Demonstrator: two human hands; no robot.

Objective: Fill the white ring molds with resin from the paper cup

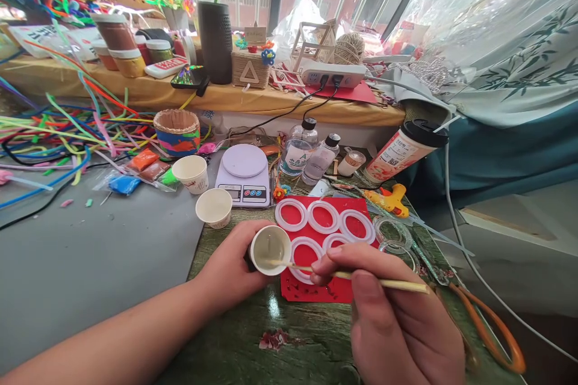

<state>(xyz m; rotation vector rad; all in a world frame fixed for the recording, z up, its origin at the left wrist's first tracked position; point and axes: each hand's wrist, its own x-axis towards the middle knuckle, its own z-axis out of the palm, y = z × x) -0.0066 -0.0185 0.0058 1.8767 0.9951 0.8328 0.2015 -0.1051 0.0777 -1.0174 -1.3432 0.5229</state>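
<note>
Left hand (239,255): fingers wrapped round a paper cup (256,240), held over the bench (226,337) just in front of its middle, mouth facing the camera. Fingertips behind the cup hidden. Clear liquid inside; depth hard to judge.

Right hand (397,319): thumb and fingers pinch a thin wooden stick (406,284); its far end is inside the cup, exact tip hard to make out. Remaining fingers tucked out of sight.

Red sheet (316,293) beside the cup, toward the bench's right edge, carries white rings (278,215). Five countable; right hand covers part of one, and anything beneath it can't be told.

Toward bench's far edge: scale (244,162), display unreadable; two more paper cups (214,207) to its left. Orange-handled scissors (487,325) at the right edge, blades partly hidden. Bench's near edge cut off.
</note>
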